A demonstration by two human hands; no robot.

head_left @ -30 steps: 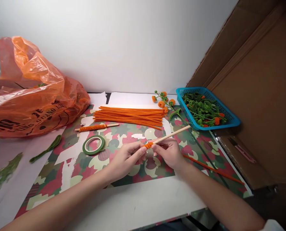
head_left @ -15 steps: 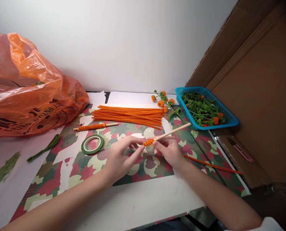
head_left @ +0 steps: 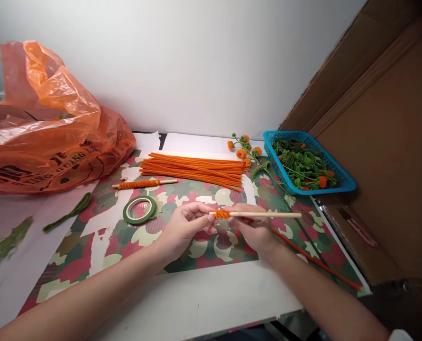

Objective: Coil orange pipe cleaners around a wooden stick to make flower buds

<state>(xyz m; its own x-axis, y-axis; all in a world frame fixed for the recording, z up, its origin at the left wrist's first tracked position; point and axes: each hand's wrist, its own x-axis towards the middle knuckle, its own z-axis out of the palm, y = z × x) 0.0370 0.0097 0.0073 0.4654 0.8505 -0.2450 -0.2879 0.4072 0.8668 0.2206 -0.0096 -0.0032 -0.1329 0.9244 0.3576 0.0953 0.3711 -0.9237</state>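
- On the left of the bench point(head_left: 204, 303), a crumpled orange plastic bag point(head_left: 50, 137) slumps against the wall. Its black print is creased, and only "GUANG" reads clearly.
- A camouflage-patterned mat point(head_left: 133, 246) covers the middle, apparently as a working surface.
- A bundle of orange pipe cleaners point(head_left: 197, 168) lies straight along the far side, within easy reach.
- A blue basket point(head_left: 325, 190) at the right keeps green and orange pieces together.
- The right hand point(head_left: 252, 229) is closed around a wooden stick point(head_left: 268, 214), holding it level just above the mat.
- The left hand point(head_left: 184, 227) pinches the orange coil point(head_left: 221, 214) wound on the stick's left end, likely to keep it tight.
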